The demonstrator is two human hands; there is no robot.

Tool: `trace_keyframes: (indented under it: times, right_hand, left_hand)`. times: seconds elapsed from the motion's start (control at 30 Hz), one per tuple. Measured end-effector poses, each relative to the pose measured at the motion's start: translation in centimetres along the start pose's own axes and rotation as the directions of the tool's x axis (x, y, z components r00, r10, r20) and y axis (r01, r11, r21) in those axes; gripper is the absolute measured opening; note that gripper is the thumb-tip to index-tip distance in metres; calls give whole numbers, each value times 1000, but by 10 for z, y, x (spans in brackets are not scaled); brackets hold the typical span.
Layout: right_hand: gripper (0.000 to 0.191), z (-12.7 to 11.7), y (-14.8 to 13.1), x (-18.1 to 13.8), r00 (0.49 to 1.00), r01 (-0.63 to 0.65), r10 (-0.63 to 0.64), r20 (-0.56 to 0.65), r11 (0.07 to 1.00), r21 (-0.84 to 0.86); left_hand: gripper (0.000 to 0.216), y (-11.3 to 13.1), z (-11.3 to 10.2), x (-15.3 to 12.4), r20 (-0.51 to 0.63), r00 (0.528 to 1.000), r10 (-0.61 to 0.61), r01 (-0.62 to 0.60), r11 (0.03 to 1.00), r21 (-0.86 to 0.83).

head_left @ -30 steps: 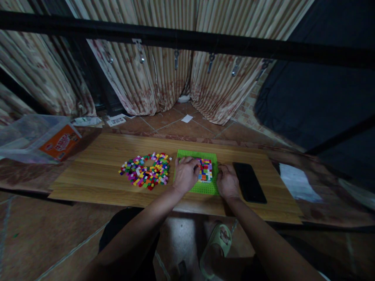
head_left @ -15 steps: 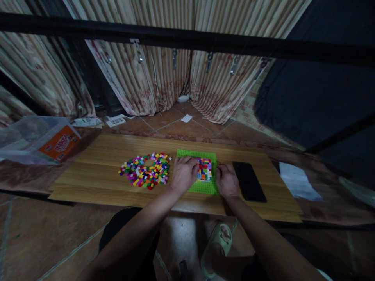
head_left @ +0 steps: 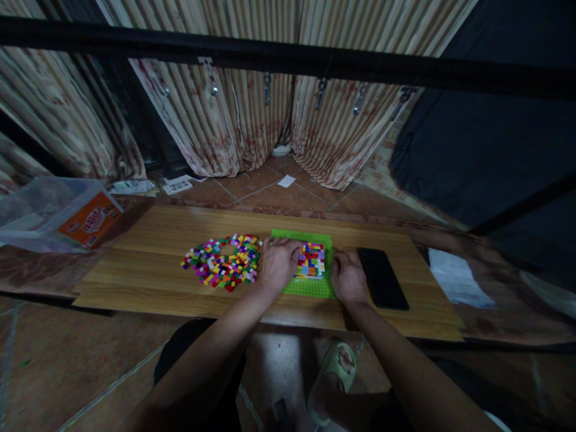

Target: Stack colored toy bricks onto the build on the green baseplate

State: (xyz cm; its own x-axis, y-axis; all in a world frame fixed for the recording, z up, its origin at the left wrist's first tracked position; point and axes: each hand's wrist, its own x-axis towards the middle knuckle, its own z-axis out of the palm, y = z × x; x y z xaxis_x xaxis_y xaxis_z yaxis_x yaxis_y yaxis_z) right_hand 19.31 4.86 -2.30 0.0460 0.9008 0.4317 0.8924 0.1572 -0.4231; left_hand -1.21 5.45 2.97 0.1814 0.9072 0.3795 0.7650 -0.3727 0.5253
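A bright green studded baseplate lies on the wooden board, with a block of multicoloured small building bricks built up on its middle. My left hand rests over the plate's left part, fingers curled and their tips beside the brick block's left side. Whatever those fingers hold, if anything, is hidden. At the plate's right edge my right hand is closed, thumb and fingertips against the rim. A heap of loose bricks spreads on the board to the left of my left hand.
A black phone lies right of my right hand on the wooden board. A clear plastic box with an orange label stands at the far left. White paper lies off the right end. A dark bar crosses before the curtains.
My left hand has shifted slightly left, uncovering more of the brick block's left side. My right hand stays at the baseplate's right edge.
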Motion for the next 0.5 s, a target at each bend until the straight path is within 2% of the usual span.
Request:
trace_keyframes:
  times: [0.1,0.23,0.5]
  right_hand:
    - [22,0,0,0,1000,-5,5,-4,1000,-8]
    - [22,0,-1,0,1000,2,-2,-3,1000,-3]
    - [23,0,-1,0,1000,-1,1,-14,1000,19]
  left_hand:
    - [21,0,1,0,-15,1000,-8,8,1000,-1]
    - [18,2,3,1,-28,994,-102,100,994,-48]
    - [13,-1,10,7,-61,968,-244,222,941,-255]
